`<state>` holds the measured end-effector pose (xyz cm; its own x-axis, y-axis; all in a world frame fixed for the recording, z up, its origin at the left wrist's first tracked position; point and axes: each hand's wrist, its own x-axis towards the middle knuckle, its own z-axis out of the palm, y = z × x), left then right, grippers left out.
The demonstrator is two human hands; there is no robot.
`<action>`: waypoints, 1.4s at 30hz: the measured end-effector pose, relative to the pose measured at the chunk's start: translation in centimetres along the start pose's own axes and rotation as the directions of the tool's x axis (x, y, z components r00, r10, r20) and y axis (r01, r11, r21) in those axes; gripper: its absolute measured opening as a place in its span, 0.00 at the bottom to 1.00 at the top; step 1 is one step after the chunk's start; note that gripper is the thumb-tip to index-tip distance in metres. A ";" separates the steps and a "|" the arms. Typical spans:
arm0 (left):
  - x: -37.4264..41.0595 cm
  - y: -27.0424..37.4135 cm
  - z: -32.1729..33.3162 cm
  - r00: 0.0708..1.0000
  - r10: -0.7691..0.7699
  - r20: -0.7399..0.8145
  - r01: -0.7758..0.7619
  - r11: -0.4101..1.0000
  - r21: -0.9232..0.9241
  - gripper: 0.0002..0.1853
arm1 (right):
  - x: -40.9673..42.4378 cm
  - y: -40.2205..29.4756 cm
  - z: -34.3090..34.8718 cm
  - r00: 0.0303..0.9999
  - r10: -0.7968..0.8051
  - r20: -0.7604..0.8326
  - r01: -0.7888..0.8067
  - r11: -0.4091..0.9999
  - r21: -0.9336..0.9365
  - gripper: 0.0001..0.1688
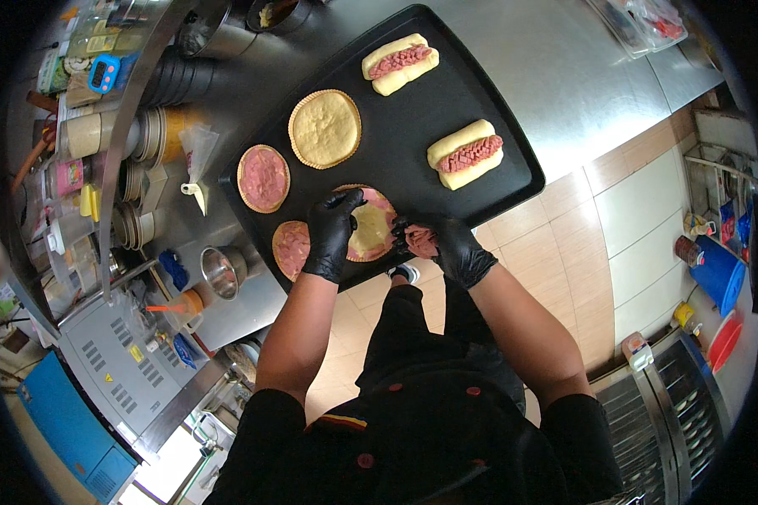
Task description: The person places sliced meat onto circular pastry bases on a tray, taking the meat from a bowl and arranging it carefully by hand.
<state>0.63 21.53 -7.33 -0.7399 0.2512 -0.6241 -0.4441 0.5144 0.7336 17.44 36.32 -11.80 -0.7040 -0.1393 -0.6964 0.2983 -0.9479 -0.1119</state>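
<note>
Before me a round of dough in a fluted paper case [371, 228] lies on a black baking tray [379, 132], with pink meat slices around its edge and pale dough bare in the middle. My left hand [331, 230], in a black glove, rests over its left side with curled fingers; whether it pinches anything is hidden. At its right edge my gloved right hand [451, 246] holds a bunch of pink meat slices [421, 242]. Two meat-covered rounds [263, 178] [289, 247] lie to the left. Above them sits a plain dough round [325, 129].
Two dough rolls with scored sausages [400, 61] [465, 154] occupy the tray's right part. On the steel table [568, 69] at left lie a piping bag [197, 154] and a metal bowl [222, 273]. A crowded shelf [117, 151] flanks the table. The tray's near edge overhangs the floor.
</note>
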 end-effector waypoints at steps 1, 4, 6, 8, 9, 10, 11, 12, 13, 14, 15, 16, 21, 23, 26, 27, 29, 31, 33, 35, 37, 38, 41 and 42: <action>0.4 -0.7 0.1 0.995 0.092 -0.046 -0.088 0.993 0.081 0.10 | 0.1 0.1 -0.4 1.000 -0.019 0.024 0.018 0.999 0.049 0.15; 1.4 -2.5 0.2 0.945 0.307 -0.116 -0.248 0.900 0.357 0.11 | -0.1 -0.4 -0.1 0.999 -0.034 0.038 0.027 0.985 0.169 0.19; 1.1 -2.2 0.1 0.928 0.359 -0.105 -0.244 0.794 0.557 0.12 | -0.9 -1.3 0.9 1.000 0.014 -0.021 -0.010 0.977 0.213 0.17; -0.1 -1.3 0.3 0.894 0.443 -0.072 -0.325 0.750 0.576 0.11 | -0.7 -1.2 0.4 0.999 0.015 0.035 -0.023 0.971 0.237 0.15; -0.8 -0.6 0.5 0.873 0.485 -0.052 -0.368 0.725 0.582 0.10 | -0.7 -1.3 0.2 0.998 0.011 0.061 -0.025 0.969 0.247 0.14; -1.6 -0.2 0.6 0.847 0.529 0.063 -0.490 0.728 0.480 0.11 | -0.7 -1.1 0.4 0.990 -0.117 0.084 0.112 0.992 0.060 0.14; -2.5 0.2 0.7 0.800 0.575 0.169 -0.594 0.720 0.360 0.12 | -0.8 -0.6 0.8 0.963 -0.235 0.132 0.251 0.960 -0.124 0.14; -3.5 0.7 0.8 0.736 0.625 0.261 -0.676 0.701 0.228 0.13 | -0.7 -0.4 1.2 0.959 -0.239 0.151 0.259 0.957 -0.129 0.15; -4.1 1.5 0.8 0.713 0.628 0.313 -0.699 0.670 0.249 0.13 | -0.6 -0.2 1.5 0.955 -0.248 0.163 0.271 0.953 -0.133 0.16; -4.6 2.4 0.9 0.688 0.628 0.364 -0.723 0.638 0.267 0.13 | -0.3 -0.2 1.7 0.978 -0.154 0.139 0.150 0.988 0.037 0.17; -5.2 3.0 0.9 0.665 0.626 0.408 -0.744 0.603 0.287 0.13 | -0.1 -0.2 2.2 0.989 -0.050 0.137 0.021 0.979 0.203 0.18; -5.5 3.2 0.8 0.692 0.614 0.379 -0.721 0.611 0.327 0.14 | 0.1 0.0 2.8 0.985 -0.058 0.161 0.019 0.973 0.231 0.18; -5.9 3.2 -1.1 0.703 0.613 0.361 -0.711 0.604 0.360 0.12 | 1.3 1.4 5.3 0.989 -0.004 0.147 -0.023 0.984 0.176 0.14; -5.8 2.3 -2.2 0.692 0.621 0.368 -0.721 0.570 0.393 0.11 | 1.2 2.2 6.5 0.997 -0.010 0.082 -0.004 0.984 0.176 0.15; -5.2 0.6 -3.8 0.678 0.651 0.341 -0.734 0.580 0.353 0.08 | 3.0 4.3 5.0 0.991 0.039 0.127 -0.066 0.974 0.217 0.17; -5.2 0.4 -4.2 0.685 0.651 0.327 -0.728 0.603 0.325 0.08 | 3.0 4.5 4.8 0.983 0.084 0.161 -0.123 0.960 0.251 0.17; -5.2 0.2 -4.9 0.705 0.631 0.324 -0.710 0.622 0.330 0.07 | 3.2 4.7 4.3 0.976 0.127 0.176 -0.172 0.948 0.267 0.16; -5.2 -0.2 -5.1 0.804 0.541 0.246 -0.594 0.740 0.315 0.07 | 3.3 4.9 4.1 0.982 0.129 0.137 -0.159 0.960 0.230 0.16; -4.6 -1.2 -5.0 0.936 0.336 0.105 -0.351 0.905 0.240 0.07 | 3.4 5.2 3.9 0.990 0.099 0.099 -0.118 0.971 0.208 0.14; -2.5 -2.6 -5.6 0.935 0.345 0.081 -0.354 0.899 0.257 0.07 | 2.9 4.9 4.2 0.994 0.104 0.037 -0.108 0.982 0.157 0.14; -0.6 -3.6 -6.0 0.916 0.380 0.125 -0.399 0.843 0.361 0.09 | 1.5 3.5 5.0 0.989 0.140 -0.046 -0.136 0.988 0.075 0.14; 0.0 -4.1 -6.0 0.910 0.391 0.139 -0.414 0.832 0.370 0.09 | 1.4 3.5 4.6 0.991 0.134 -0.013 -0.132 0.986 0.104 0.14; 0.1 -1.5 -4.5 0.892 0.409 0.191 -0.441 0.696 0.567 0.09 | 1.2 3.4 2.5 0.994 0.107 0.016 -0.108 0.975 0.194 0.14; 0.4 -1.3 -4.3 0.896 0.412 0.165 -0.423 0.681 0.598 0.09 | 1.1 3.1 2.4 0.994 0.110 -0.003 -0.106 0.972 0.211 0.14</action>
<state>-1.23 17.45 -7.38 -0.7629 0.5718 -0.3018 0.3120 0.7345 0.6027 16.07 32.51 -11.19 -0.6653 -0.2415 -0.7065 0.2286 -0.9667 0.1151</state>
